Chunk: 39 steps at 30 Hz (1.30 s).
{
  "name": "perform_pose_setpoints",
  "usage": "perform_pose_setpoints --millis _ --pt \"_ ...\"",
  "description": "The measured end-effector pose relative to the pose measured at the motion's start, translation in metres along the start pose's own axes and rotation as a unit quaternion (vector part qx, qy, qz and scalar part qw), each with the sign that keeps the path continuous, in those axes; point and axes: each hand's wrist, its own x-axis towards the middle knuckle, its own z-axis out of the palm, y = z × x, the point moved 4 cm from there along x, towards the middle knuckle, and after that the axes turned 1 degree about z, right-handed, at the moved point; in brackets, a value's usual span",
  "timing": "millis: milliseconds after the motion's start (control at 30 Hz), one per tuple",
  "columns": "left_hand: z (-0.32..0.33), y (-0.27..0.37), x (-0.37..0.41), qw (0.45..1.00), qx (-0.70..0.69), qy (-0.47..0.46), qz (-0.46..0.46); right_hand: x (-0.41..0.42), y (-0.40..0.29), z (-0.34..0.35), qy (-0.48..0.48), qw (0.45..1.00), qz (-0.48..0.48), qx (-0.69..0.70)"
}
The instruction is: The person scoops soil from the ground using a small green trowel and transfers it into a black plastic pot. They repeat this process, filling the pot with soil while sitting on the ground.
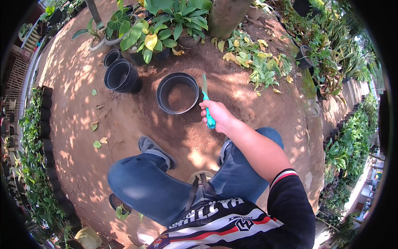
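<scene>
My right hand (218,114) is closed around the teal handle of a knife (204,83). Its narrow blade points away from me, just right of a wide black plastic pot (160,101). Brown soil (181,97) shows inside that pot, which stands on the dirt ground before my feet. Left of it is a leaning stack of black nursery pots (134,81), with a smaller black pot (111,57) behind. My left hand is out of view.
Potted leafy plants (161,40) stand beside a tree trunk (226,18) at the far side. Cut, yellowing vines (264,67) lie to the right. Rows of bagged plants (43,174) line the left edge. A small potted plant (119,205) sits by my left leg.
</scene>
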Motion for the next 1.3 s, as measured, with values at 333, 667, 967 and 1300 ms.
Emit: perform_pose_setpoints --millis 333,667,967,1300 --pt "-0.142 0.146 -0.011 0.788 -0.365 0.423 0.259 0.032 -0.078 -0.041 0.062 0.995 -0.062 -0.049" --pt "-0.172 0.245 -0.031 0.786 -0.344 0.402 0.321 0.165 -0.114 -0.14 0.183 0.783 -0.22 -0.552" --pt "-0.182 0.281 -0.044 0.812 -0.271 0.391 0.339 0.233 -0.141 -0.135 0.282 0.603 -0.342 -0.663" --pt "-0.19 0.3 -0.045 0.824 -0.26 0.4 0.304 0.312 -0.169 -0.074 0.277 0.496 -0.268 -0.778"
